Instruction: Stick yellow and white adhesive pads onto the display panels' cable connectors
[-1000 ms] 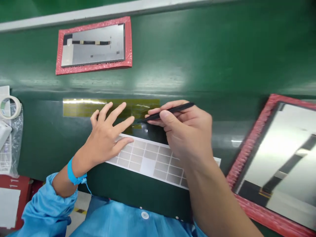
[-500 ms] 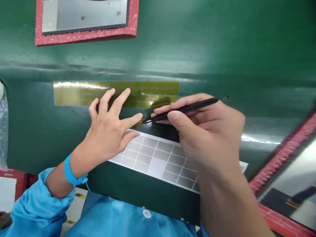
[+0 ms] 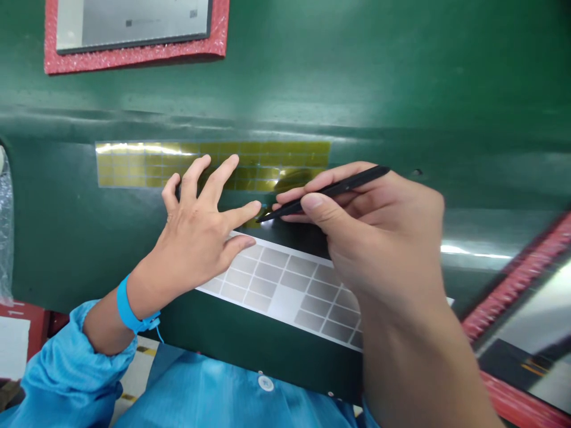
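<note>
My right hand (image 3: 383,238) is closed on black tweezers (image 3: 325,191), whose tip points left at a small yellow tape piece (image 3: 252,223) on the green mat. My left hand (image 3: 200,229) lies flat with fingers spread, index fingertip next to the tweezer tip and thumb on the corner of a white sheet of grey rectangular stickers (image 3: 289,288). Just beyond the fingers lies a strip of yellow tape squares (image 3: 134,165), partly covered by both hands.
A red foam tray with a grey panel (image 3: 134,30) sits at the far left. Another red tray with a panel (image 3: 526,333) lies at the right edge. A plastic bag (image 3: 5,238) is at the left edge. The green mat (image 3: 401,89) covers the bench.
The view has shifted down and left, so the far tray rose in frame and the right tray slid out. The tweezer tip has stayed at my left index fingertip.
</note>
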Available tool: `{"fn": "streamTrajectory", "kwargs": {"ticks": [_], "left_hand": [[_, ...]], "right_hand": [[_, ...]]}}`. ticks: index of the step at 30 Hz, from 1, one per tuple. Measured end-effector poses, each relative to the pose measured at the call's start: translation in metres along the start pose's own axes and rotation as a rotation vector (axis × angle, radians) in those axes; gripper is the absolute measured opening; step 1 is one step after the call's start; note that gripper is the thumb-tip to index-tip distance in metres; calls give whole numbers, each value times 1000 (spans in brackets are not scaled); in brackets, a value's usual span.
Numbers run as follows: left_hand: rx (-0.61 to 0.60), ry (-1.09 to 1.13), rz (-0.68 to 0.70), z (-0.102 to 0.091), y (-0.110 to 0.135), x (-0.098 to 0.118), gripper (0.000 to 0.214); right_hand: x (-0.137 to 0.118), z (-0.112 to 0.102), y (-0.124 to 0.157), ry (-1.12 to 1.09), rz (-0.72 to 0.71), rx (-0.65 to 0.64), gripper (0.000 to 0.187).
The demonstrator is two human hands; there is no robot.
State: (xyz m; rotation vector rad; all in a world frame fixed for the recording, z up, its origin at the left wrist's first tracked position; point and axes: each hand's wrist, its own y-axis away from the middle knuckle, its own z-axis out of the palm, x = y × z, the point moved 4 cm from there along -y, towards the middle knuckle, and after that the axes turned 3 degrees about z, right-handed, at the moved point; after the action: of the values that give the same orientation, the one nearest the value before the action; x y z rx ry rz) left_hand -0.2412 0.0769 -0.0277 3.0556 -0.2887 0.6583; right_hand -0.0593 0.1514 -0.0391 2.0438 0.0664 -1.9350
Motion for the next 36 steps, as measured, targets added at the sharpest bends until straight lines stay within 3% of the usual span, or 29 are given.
{"fn": "streamTrajectory", "kwargs": {"ticks": [5,9,12,15,20,23,26,29,31,33,36], "left_hand": [[7,30,-7,-2,-1,-2,35],[-22,-16,-7,-2,-1,-4,37],[-25,-42,5,-2,-1,-9,41],[28,-56,75,-10,-2,-12,40],[221,23,208,-35,-6,-3,33],[325,116,196,-42,4,30,39],[256,181,259,-21,18,97,29],[175,189,325,23,19,162,21],[172,204,316,51,13,188,24],[180,203,293,70,6,199,26],[209,152,277,81,1,201,26]], "right_hand": [[1,3,1,-38,-25,45,22],[-1,3,0,-181,-32,4,25],[-10,-8,4,-243,-65,8,30],[-20,-42,19,-239,-108,91,32],[-23,-148,73,-225,-139,361,33],[-11,-203,110,-206,-85,529,31],[8,-226,127,-193,-18,578,32],[25,-225,121,-197,40,547,33],[30,-219,114,-204,97,542,35],[29,-213,109,-213,155,566,36],[18,-205,108,-182,201,594,32]]}}
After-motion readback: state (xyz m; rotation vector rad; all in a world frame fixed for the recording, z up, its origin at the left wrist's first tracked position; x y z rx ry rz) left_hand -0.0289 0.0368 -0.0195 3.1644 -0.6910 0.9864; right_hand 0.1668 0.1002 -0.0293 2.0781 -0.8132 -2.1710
